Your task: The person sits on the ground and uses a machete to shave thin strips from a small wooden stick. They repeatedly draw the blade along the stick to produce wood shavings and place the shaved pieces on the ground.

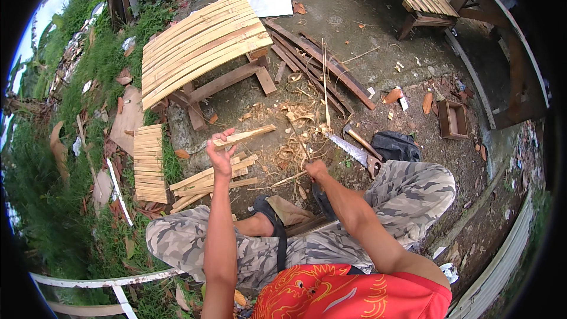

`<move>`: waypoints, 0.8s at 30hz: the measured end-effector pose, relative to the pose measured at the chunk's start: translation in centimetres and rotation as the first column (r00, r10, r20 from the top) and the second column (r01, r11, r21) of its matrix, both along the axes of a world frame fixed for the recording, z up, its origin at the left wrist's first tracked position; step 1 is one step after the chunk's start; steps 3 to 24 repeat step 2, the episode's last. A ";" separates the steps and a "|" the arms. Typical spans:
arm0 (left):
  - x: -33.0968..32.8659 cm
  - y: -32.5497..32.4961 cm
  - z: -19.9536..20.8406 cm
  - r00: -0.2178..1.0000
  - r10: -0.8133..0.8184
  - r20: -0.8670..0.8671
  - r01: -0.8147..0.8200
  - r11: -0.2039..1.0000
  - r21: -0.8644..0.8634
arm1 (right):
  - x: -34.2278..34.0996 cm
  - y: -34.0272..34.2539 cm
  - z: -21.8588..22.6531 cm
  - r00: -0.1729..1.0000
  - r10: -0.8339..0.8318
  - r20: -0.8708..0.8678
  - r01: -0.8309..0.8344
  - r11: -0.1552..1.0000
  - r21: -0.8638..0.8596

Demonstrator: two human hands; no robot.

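Note:
My left hand point(221, 151) holds one end of a split bamboo slat point(253, 134), its fingers loosely curled and partly spread. The slat points right, above the shavings. My right hand point(316, 170) is closed round a long, narrow knife point(299, 139), with the blade slanting away up and left. Blade and slat are apart, the blade tip being near the slat's free end. Below my left hand lies a loose pile of cut bamboo slats point(215, 181). Curled bamboo shavings point(289, 153) cover the ground between my hands.
A handsaw point(349, 150) and a hammer point(358, 139) lie right of my right hand, beside a black bag point(397, 145). Bamboo-topped benches point(204, 47) stand far left and far right. Dark boards point(336, 71), a slatted bamboo panel point(150, 162) and a wooden box point(453, 119) lie around.

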State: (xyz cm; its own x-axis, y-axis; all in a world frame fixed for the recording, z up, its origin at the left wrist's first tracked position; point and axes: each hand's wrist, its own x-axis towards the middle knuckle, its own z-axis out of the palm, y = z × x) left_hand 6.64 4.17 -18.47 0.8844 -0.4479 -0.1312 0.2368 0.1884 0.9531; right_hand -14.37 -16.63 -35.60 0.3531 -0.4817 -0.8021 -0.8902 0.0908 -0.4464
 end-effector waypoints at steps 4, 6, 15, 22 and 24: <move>-0.2 0.8 -1.7 0.995 0.071 -0.072 -0.075 0.995 -0.062 | -1.1 0.1 0.2 0.984 -0.178 0.024 0.180 0.979 -0.097; -0.2 0.8 -1.7 0.995 0.071 -0.072 -0.075 0.995 -0.062 | -1.1 0.1 0.2 0.984 -0.178 0.024 0.180 0.979 -0.097; -0.2 0.8 -1.7 0.995 0.071 -0.072 -0.075 0.995 -0.062 | -1.1 0.1 0.2 0.984 -0.178 0.024 0.180 0.979 -0.097; -0.2 0.8 -1.7 0.995 0.071 -0.072 -0.075 0.995 -0.062 | -1.1 0.1 0.2 0.984 -0.178 0.024 0.180 0.979 -0.097; -0.2 0.8 -1.7 0.995 0.071 -0.072 -0.075 0.995 -0.062 | -1.1 0.1 0.2 0.984 -0.178 0.024 0.180 0.979 -0.097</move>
